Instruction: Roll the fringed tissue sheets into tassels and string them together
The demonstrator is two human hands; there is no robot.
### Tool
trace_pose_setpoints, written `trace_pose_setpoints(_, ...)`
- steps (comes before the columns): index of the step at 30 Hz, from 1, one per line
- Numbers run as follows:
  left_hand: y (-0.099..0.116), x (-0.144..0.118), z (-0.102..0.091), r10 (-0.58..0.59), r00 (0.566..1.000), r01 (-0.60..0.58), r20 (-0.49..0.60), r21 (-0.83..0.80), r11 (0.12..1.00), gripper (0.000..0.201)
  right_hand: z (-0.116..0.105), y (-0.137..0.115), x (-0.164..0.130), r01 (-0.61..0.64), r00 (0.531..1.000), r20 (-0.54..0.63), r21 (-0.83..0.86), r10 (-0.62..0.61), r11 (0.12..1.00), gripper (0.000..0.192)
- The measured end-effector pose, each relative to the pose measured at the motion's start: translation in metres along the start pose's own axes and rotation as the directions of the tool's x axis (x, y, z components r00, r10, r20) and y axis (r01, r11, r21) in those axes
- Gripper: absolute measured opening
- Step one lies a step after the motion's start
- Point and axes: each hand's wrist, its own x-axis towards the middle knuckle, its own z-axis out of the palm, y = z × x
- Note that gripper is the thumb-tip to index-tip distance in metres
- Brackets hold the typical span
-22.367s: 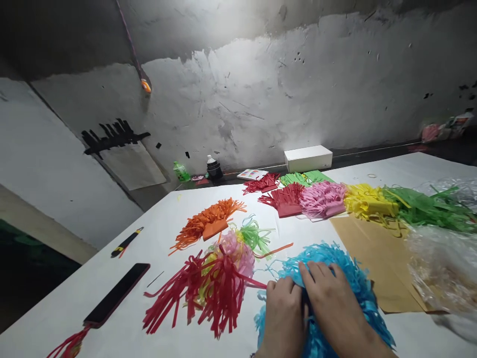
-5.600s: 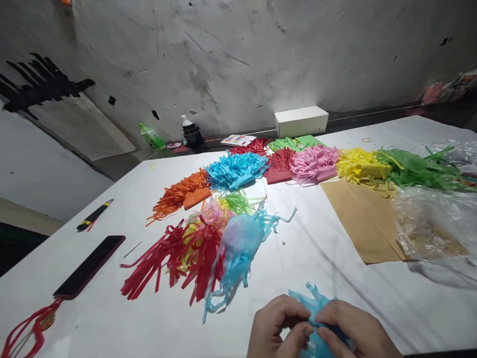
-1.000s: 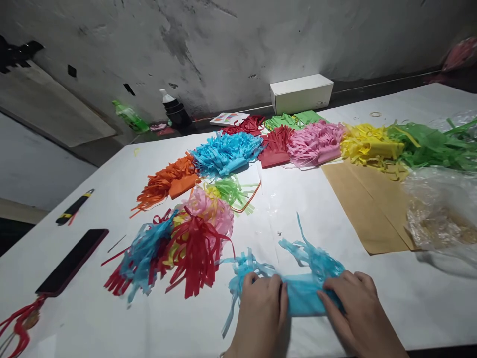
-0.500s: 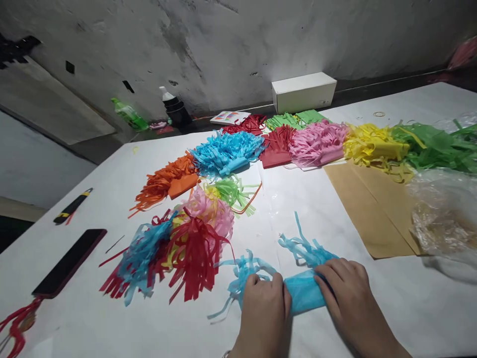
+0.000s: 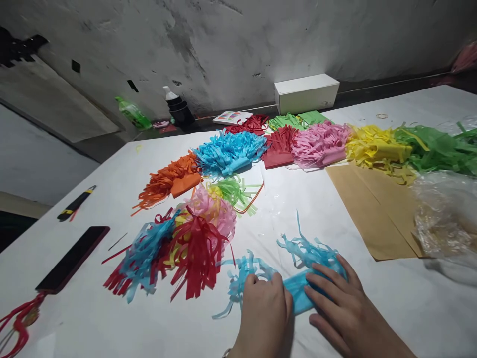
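On the white-covered table lies a blue tissue-paper tassel point(image 5: 297, 289), a flat uncut middle band with fringe at both ends. My left hand point(image 5: 265, 311) is closed over its left part, knuckles up, with fringe poking out beyond it. My right hand point(image 5: 337, 298) lies flat on the right part, fingers spread over the paper and the fringe. To the left sits a bunch of finished-looking tassels: a red tassel point(image 5: 196, 253), a blue one point(image 5: 147, 258) and a pink one point(image 5: 210, 209).
Behind are folded fringed bundles: orange point(image 5: 167, 181), blue point(image 5: 229, 151), pink point(image 5: 320, 144), yellow point(image 5: 376, 144) and green point(image 5: 439, 149). A brown envelope point(image 5: 372, 214) and clear plastic bag point(image 5: 443, 219) lie right. At left are a phone point(image 5: 72, 261) and utility knife point(image 5: 76, 204).
My right hand has opened from its grip on the band and spread its fingers flat over the paper and right fringe. My left hand stays closed in nearly the same place.
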Motion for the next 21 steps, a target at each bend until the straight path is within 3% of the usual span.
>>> trace_pose_setpoints(2,-0.005,-0.003,-0.006,-0.024,1.000,0.024,0.011,-0.013,1.000,0.021,0.001,0.001,-0.003,0.004,1.000,-0.015,-0.007,-0.004,1.000,0.018)
trace_pose_setpoints(5,-0.009,-0.010,-0.010,-0.028,0.983,0.011,-0.179,-0.091,0.996,0.014,0.002,-0.001,-0.003,0.033,0.998,-0.052,-0.023,-0.034,0.999,0.020)
trace_pose_setpoints(7,-0.007,-0.014,-0.007,0.076,0.943,-0.128,-0.324,-0.143,0.981,0.022,0.000,-0.003,-0.002,0.046,0.996,-0.079,-0.030,-0.048,0.999,0.020)
trace_pose_setpoints(9,-0.003,-0.019,0.000,0.190,0.899,-0.279,-0.394,-0.184,0.942,0.021,-0.003,-0.005,0.000,0.050,0.993,-0.108,-0.026,-0.052,0.998,0.020)
trace_pose_setpoints(15,0.005,-0.032,0.024,0.157,0.876,-0.331,-0.456,-0.332,0.883,0.035,-0.006,-0.011,-0.011,0.097,0.990,-0.097,-0.078,-0.104,0.992,0.024)
trace_pose_setpoints(18,0.003,-0.040,0.029,0.164,0.873,-0.346,-0.460,-0.345,0.873,0.036,-0.006,-0.009,-0.022,0.055,0.993,-0.096,-0.077,-0.063,0.996,0.029)
trace_pose_setpoints(21,-0.001,-0.045,0.029,0.126,0.886,-0.318,-0.447,-0.385,0.866,0.031,-0.010,-0.009,-0.026,-0.003,0.993,-0.115,-0.082,-0.007,0.997,0.018)
